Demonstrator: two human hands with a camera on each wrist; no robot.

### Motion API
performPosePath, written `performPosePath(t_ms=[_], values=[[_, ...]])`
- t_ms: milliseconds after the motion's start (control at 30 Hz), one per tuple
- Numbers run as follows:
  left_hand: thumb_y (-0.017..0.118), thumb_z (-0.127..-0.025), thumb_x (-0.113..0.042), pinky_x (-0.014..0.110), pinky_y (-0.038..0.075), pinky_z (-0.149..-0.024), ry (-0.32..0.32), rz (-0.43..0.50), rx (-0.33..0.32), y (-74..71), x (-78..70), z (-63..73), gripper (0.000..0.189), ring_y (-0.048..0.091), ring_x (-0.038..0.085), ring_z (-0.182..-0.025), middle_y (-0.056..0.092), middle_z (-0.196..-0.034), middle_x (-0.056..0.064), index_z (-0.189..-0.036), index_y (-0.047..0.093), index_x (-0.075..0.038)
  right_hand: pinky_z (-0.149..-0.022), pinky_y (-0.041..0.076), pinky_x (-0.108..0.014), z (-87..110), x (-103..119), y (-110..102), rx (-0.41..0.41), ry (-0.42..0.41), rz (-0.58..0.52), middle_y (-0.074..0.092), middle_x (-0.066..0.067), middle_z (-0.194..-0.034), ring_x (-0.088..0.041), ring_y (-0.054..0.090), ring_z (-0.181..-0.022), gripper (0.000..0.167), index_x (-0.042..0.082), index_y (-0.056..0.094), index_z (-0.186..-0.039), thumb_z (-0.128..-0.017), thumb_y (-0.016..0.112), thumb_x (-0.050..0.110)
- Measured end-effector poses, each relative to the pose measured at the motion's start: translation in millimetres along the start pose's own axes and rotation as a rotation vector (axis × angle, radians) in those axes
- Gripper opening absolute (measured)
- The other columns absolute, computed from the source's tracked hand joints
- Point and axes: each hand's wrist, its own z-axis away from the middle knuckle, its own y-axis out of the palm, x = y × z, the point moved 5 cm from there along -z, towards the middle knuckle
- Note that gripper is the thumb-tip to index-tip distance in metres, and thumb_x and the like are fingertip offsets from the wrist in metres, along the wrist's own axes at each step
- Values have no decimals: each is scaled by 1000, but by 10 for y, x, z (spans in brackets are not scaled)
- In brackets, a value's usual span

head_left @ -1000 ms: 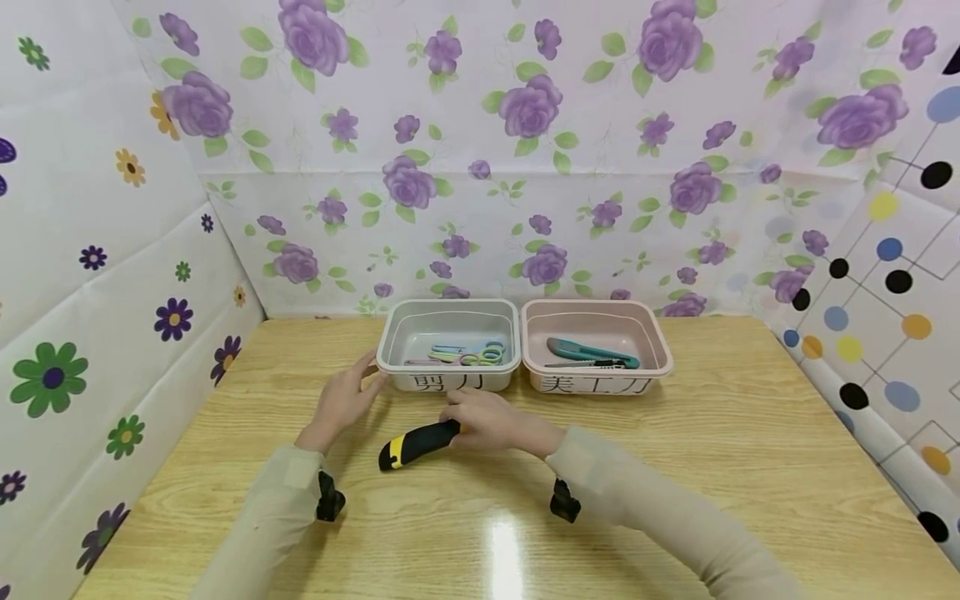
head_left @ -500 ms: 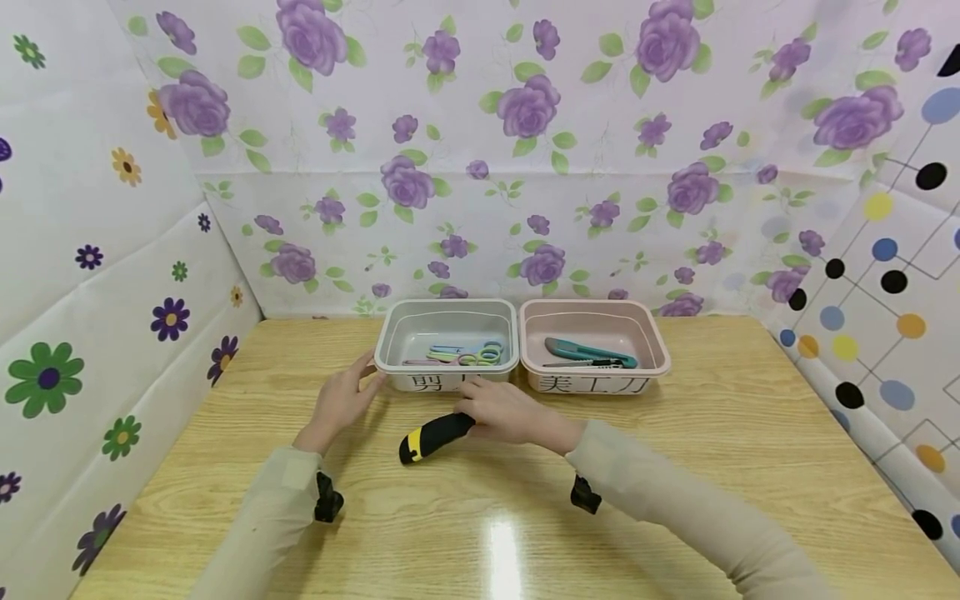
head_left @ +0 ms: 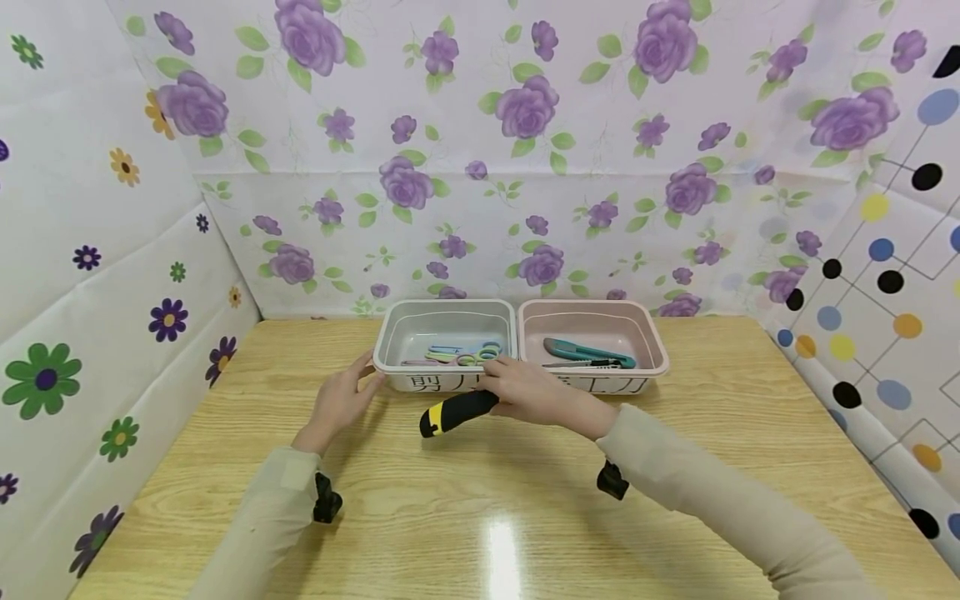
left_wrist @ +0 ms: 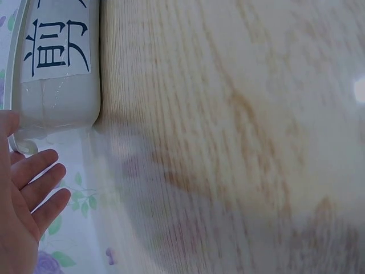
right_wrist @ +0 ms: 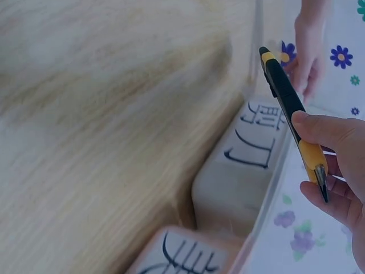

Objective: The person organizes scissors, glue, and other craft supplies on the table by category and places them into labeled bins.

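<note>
My right hand [head_left: 528, 392] pinches a black and yellow utility knife [head_left: 459, 412] between thumb and fingers, lifted in front of the two bins. Its metal tip shows in the right wrist view, past the yellow end of the knife [right_wrist: 288, 100]. At the front left corner of the grey bin [head_left: 405, 382], my left hand [head_left: 343, 404] touches the rim with the thumb, its other fingers loosely straight beside the end wall. Several scissors [head_left: 465, 357] lie inside that bin. The pink bin [head_left: 656, 354] at its right holds a teal utility knife [head_left: 588, 352] and a thinner dark cutter [head_left: 592, 363].
Both bins stand side by side at the back of the wooden table [head_left: 420, 517], with paper labels on their fronts. Behind them rises a flowered cloth wall [head_left: 465, 225]. More patterned cloth walls flank the table left and right.
The right hand has carried the black and yellow utility knife to the right and up, closer to the bins. My left hand stays at the grey bin's corner.
</note>
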Motion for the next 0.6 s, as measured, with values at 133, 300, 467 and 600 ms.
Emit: performPosePath(t_ms=[133, 300, 467, 600], values=[[48, -94, -33, 54, 45, -77, -12, 0, 10, 9, 6, 0, 52, 57, 42, -99, 59, -114, 22, -137, 39, -6, -62, 41, -25, 71, -87, -95, -46, -6, 10, 52, -2, -90, -15, 48, -77, 33, 11, 65, -104, -77, 72, 29], [47, -94, -36, 53, 45, -78, -27, 1, 22, 21, 12, -1, 53, 57, 42, -99, 59, -115, 21, -137, 38, -6, -59, 42, -26, 175, -216, -196, -93, 10, 15, 51, -3, -89, -16, 46, -73, 30, 10, 64, -101, -76, 74, 24], [48, -94, -36, 53, 44, -79, -30, 3, 23, 28, 14, -3, 54, 57, 41, -100, 59, -116, 21, -137, 38, -6, -60, 36, -27, 264, -347, -286, -114, 18, -30, 48, -3, -87, -15, 38, -72, 30, 8, 64, -102, -76, 74, 19], [48, -94, -36, 54, 44, -80, -28, 11, 23, 23, 11, -3, 54, 56, 41, -101, 59, -115, 21, -137, 38, -5, -62, 38, -28, 323, -449, -353, -133, 35, -40, 47, -2, -90, -16, 40, -77, 29, 10, 63, -101, -77, 73, 20]])
